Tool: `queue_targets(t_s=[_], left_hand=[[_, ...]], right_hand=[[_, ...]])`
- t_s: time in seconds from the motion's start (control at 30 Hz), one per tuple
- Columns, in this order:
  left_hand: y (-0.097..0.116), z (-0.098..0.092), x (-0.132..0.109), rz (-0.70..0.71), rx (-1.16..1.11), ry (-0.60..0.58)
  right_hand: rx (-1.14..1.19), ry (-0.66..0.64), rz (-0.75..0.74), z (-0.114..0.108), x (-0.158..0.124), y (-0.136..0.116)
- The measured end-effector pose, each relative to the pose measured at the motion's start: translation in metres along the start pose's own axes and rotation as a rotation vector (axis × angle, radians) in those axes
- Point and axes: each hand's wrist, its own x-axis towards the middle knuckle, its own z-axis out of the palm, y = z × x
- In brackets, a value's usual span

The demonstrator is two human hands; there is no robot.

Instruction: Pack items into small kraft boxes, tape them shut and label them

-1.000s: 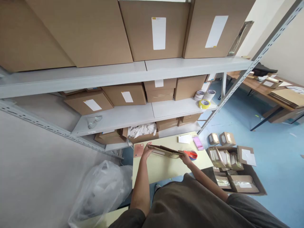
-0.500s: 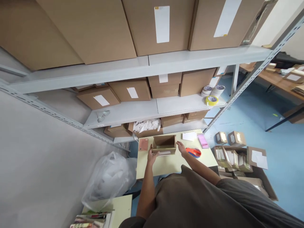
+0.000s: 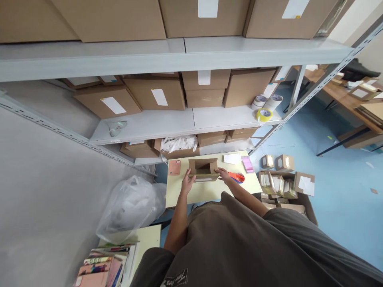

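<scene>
A small open cardboard box (image 3: 204,176) with a white label on its front is held over the pale yellow table (image 3: 191,197). At its left end my left hand (image 3: 187,182) grips the wall, thumb on the near side. My right hand (image 3: 223,174) closes on the right end. Just beside the right hand lies an orange and blue handled object (image 3: 237,177), probably scissors. A flat pink item (image 3: 174,168) rests on the left of the table. White paper (image 3: 232,158) and a pixelated pink item (image 3: 247,164) lie toward the back right.
Metal shelving (image 3: 167,58) with cartons rises ahead. Tape rolls (image 3: 264,114) sit on the middle shelf. A large carton (image 3: 309,211) of small boxes stands right on the floor. At left are a clear plastic bag (image 3: 131,203) and stacked books (image 3: 103,265).
The box's near wall and flaps are held in a different position, so less of the interior shows. Both hands stay on its ends. The camera view has shifted.
</scene>
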Motion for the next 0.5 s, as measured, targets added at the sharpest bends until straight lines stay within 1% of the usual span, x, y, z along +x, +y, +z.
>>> queue_targets(t_s=[0.07, 0.17, 0.27, 0.33, 0.4, 0.5], left_hand=[[0.003, 0.005, 0.002, 0.0, 0.011, 0.028], [0.004, 0.01, 0.008, 0.032, 0.087, 0.071], [0.004, 0.009, 0.017, 0.051, 0.169, 0.068], [0.004, 0.007, 0.021, 0.04, 0.205, 0.047], [0.004, 0.006, 0.021, 0.023, 0.227, 0.043], [0.003, 0.011, 0.016, -0.012, 0.245, 0.106]], right_hand=[[0.02, 0.015, 0.02, 0.003, 0.001, -0.003], [0.025, 0.063, 0.032, 0.006, 0.002, -0.006], [0.02, 0.06, 0.043, 0.005, 0.0, -0.004], [0.002, 0.035, 0.006, 0.005, -0.004, 0.0], [-0.027, 0.022, -0.065, 0.006, -0.01, 0.006], [-0.09, 0.017, -0.145, 0.014, -0.021, 0.016]])
